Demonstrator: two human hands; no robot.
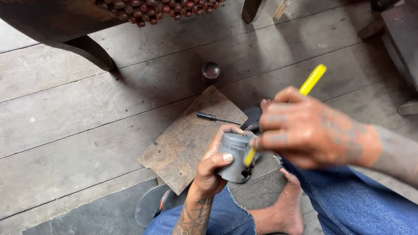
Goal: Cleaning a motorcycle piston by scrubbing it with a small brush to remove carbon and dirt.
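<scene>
Left hand [212,167] is wrapped around a small grey metal cylinder [235,157], thumb across the near wall, fingers curled behind and over the top rim, so closed on it firmly rather than pinching. Cylinder sits upright-ish, tilted slightly toward the right hand, held just above the lap between the knees. Looks like a solid cast metal part: I'd judge it stiff, fairly heavy for its size, not fragile, with a smooth wall that could slip if greasy, so the full wrap around the barrel is the sensible hold; rim and skirt edges are poorer places to grab. Right hand [305,132] is closed around a yellow-handled tool [312,80], handle sticking up and away past the knuckles, the lower yellow part running down across the cylinder's right side; its dark tip touches or sits right at the cylinder's lower edge, exact contact is hard to tell. So the cylinder is directly inside the left palm and just left of and below the right fist, nearly touching it. Bare foot [287,206] and blue jeans [348,204] are right under the work. Beyond that, a worn square board [183,143] lies on the plank floor [87,113], with a small screwdriver [213,117] on its far corner, well apart from both hands. A black sandal [154,204] lies near the left knee. Further out, a round metal cap [210,70] sits on the planks, and a dark wooden leg [91,52] stands at top left.
</scene>
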